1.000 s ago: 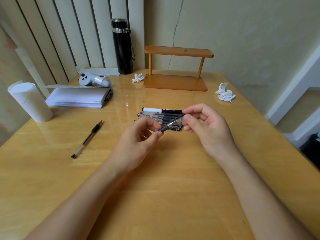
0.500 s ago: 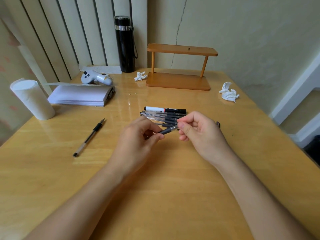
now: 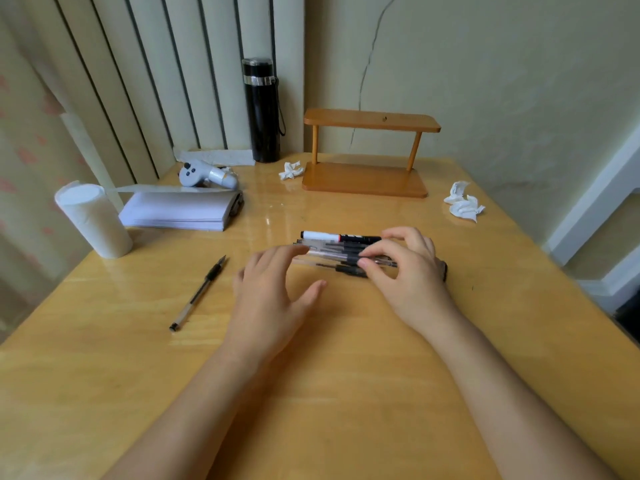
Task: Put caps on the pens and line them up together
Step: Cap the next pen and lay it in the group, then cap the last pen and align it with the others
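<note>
While the right hand (image 3: pixel 405 271) pinches a clear-barrelled pen (image 3: pixel 367 260) between thumb and fingertips, that pen sits right at the near edge of the row of pens (image 3: pixel 332 249), its long axis running left to right like the others. So that hand is clamped on the pen, thumb on the near side, fingers curled over the far side. The left hand (image 3: pixel 273 292) is loose and spread, fingers apart, with the fingertips just reaching the left ends of the row; can't tell if they actually press on anything, but it isn't holding a pen.

The row lies flat in the middle of the table (image 3: pixel 346 393), which is glossy yellowish wood with a visible grain. The pens are slim plastic sticks, mostly clear with dark grips, packed side by side. The farthest one is a fatter white marker (image 3: pixel 341 236) with a black section at its right end.

One stray pen (image 3: pixel 199 294) lies well apart to the left, uncapped, slanted with its tip pointing far and slightly right.

Further out: a white paper roll (image 3: pixel 93 220) upright at far left, a flat stack of paper (image 3: pixel 180 211) beside it, a grey-white controller (image 3: pixel 207 174), a tall black cylindrical flask (image 3: pixel 261 110), a small wooden two-tier shelf (image 3: pixel 369 150), and two crumpled tissues (image 3: pixel 462 206).
</note>
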